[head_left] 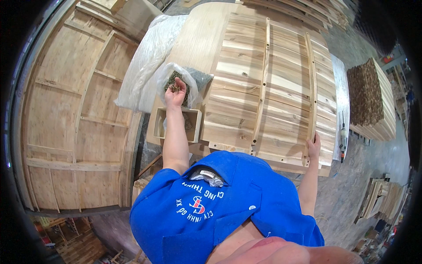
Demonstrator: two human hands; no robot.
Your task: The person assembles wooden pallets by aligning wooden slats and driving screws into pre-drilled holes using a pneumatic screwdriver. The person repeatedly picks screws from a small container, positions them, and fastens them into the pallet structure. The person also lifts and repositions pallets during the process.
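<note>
My left hand is palm up at the mouth of a clear plastic bag. Its fingers curl over a few small brownish metal pieces that look like screws. More of these small screws fill the bag. At the near end of a wooden batten, my right hand closes its fingers round the edge. That batten lies along a slatted wooden panel. A second batten with dark holes runs roughly parallel to it.
An open wooden box stands just below the bag. Plastic-wrapped material lies at the left, beside a large framed wooden panel. On the right are a power screwdriver and a stack of boards.
</note>
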